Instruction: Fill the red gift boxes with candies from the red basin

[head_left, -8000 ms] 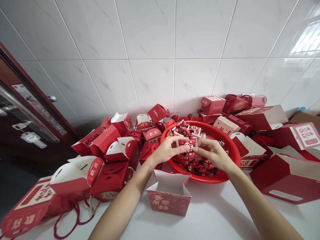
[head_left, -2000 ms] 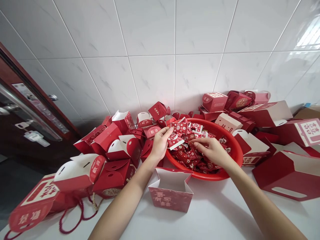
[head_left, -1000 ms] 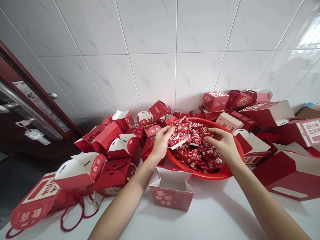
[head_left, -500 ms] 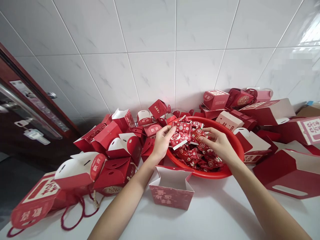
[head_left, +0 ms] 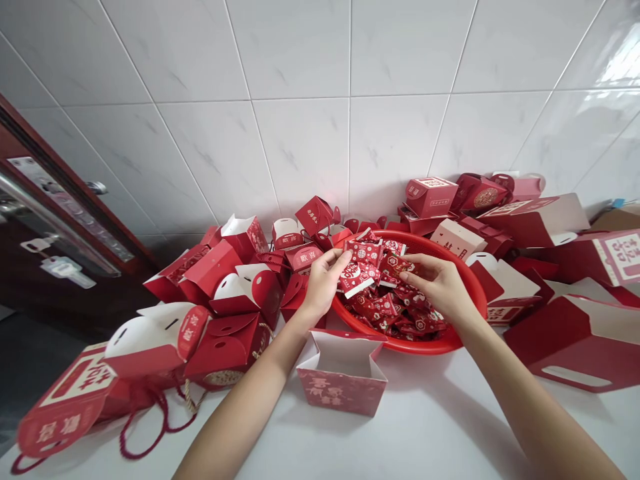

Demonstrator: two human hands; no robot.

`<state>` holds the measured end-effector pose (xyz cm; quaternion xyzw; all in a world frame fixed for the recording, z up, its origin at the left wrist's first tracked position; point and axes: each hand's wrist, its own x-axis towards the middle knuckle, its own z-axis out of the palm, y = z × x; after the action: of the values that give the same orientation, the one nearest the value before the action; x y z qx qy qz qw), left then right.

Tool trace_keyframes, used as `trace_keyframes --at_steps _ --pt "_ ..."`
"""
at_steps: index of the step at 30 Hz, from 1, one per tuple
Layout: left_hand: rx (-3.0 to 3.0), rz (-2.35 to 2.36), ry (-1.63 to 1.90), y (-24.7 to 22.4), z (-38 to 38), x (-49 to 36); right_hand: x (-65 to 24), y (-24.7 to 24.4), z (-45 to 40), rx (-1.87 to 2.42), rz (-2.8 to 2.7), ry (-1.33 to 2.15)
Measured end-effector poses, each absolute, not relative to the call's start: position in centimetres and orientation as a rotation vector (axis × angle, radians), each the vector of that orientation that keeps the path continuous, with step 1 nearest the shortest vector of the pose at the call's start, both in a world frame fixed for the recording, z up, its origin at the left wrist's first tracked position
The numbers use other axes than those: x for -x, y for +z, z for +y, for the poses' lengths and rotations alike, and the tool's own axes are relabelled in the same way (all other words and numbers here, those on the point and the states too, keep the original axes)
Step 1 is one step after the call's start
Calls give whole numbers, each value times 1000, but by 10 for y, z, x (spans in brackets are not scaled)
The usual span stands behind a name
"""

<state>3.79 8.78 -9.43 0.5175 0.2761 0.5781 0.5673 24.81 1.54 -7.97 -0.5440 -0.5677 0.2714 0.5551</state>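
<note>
My left hand [head_left: 324, 279] is closed on several small red-and-white wrapped candies [head_left: 359, 275], pinched at their left edge above a round red plastic basket [head_left: 473, 287]. Reaching in from the other side, my right hand [head_left: 443, 283] has its thumb and fingers bent around the edge of a darker red wrapped candy [head_left: 393, 265]. Beneath both hands, more wrapped candies [head_left: 400, 317] fill the basket. In front of it stands a red paper gift box [head_left: 345, 387], its top open toward me, with a pale inside and a flower print.
Open red gift boxes [head_left: 245, 293] crowd the left of the white table [head_left: 425, 433], some with cord handles [head_left: 150, 433]. More boxes [head_left: 575, 340] are piled at the right. A tiled wall [head_left: 300, 133] rises behind. A dark door [head_left: 50, 247] with keys [head_left: 67, 270] stands far left.
My right hand's fingers have shifted slightly and drawn closer around the candy. My left hand keeps its hold on the candies. The view has moved a little.
</note>
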Motion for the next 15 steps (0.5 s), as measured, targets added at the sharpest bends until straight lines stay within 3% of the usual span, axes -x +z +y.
trace_keyframes --at_steps 15 --pt "-1322 658 1236 -88 80 -35 -240 -72 10 1212 -1406 711"
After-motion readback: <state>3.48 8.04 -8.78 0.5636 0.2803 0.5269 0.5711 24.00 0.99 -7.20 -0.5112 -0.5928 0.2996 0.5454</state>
